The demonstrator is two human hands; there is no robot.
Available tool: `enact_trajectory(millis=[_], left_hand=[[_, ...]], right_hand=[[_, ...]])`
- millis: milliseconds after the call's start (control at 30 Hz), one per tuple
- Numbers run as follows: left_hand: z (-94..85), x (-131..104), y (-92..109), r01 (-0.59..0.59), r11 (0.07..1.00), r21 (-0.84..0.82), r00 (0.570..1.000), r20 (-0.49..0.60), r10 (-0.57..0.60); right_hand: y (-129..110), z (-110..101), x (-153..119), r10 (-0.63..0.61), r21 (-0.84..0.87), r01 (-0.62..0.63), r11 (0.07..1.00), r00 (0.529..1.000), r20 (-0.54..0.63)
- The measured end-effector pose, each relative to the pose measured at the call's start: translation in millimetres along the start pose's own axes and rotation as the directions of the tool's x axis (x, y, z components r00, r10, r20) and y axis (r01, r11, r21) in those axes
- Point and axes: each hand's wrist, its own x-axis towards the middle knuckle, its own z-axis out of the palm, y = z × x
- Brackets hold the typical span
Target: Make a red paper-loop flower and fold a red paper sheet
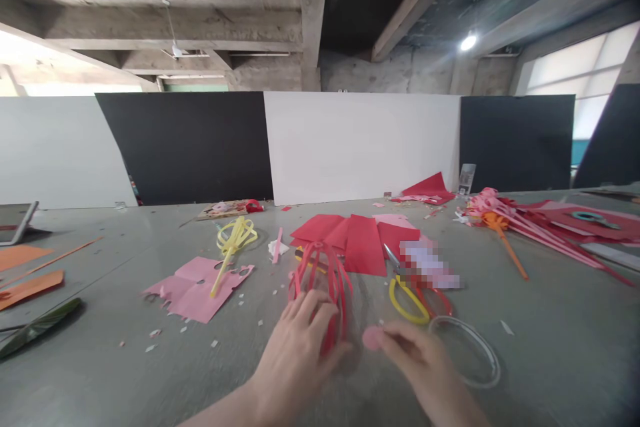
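My left hand (300,337) is low over the table, its fingers bent round a flower of looped red paper strips (320,267); the flower's lower part is hidden beneath the hand. Just to the right, my right hand (420,357) pinches a small round pink paper disc (372,338) between thumb and fingertip, slightly blurred. The disc is apart from the red strips. Beyond the right hand lie scissors with yellow handles (407,303), and a red-orange handle shows beside them. Close to that hand rests a clear ring, like a roll of tape (493,360).
Folded red paper (367,247) lies ahead of my hands. On the left, a yellow paper-strip flower (235,240) rests on cut pink paper (195,290). To the right are an orange paper flower (505,240) and long pink strips (543,243). White and black panels (360,147) stand behind.
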Motion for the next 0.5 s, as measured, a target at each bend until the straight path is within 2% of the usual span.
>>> enact_trajectory(millis=[100, 200, 333, 400, 500], left_hand=[[4.4, -2.9, -12.8, -0.044, 0.947, 0.318, 0.992, 0.128, 0.003], [12.6, -7.9, -18.1, -0.071, 0.896, 0.438, 0.974, 0.226, -0.034], [9.8, -6.1, -13.4, -0.066, 0.862, 0.502, 0.965, 0.253, -0.073], [0.0, 0.3, -10.4, -0.053, 0.865, 0.498, 0.966, 0.246, -0.082], [-24.2, 15.0, -6.9, -0.031, 0.901, 0.433, 0.986, 0.162, -0.043]], right_hand=[[5.1, -1.9, 6.2, 0.061, 0.034, -0.06, 0.998, 0.997, -0.04], [1.6, -2.9, 8.9, 0.162, 0.013, -0.161, 0.987, 0.986, -0.051], [-4.1, -4.1, 10.4, 0.281, -0.002, -0.282, 0.959, 0.957, -0.078], [-3.4, -6.1, 12.2, 0.298, 0.018, -0.297, 0.955, 0.952, -0.074], [0.4, -10.8, 16.8, 0.318, 0.063, -0.314, 0.947, 0.946, -0.062]])
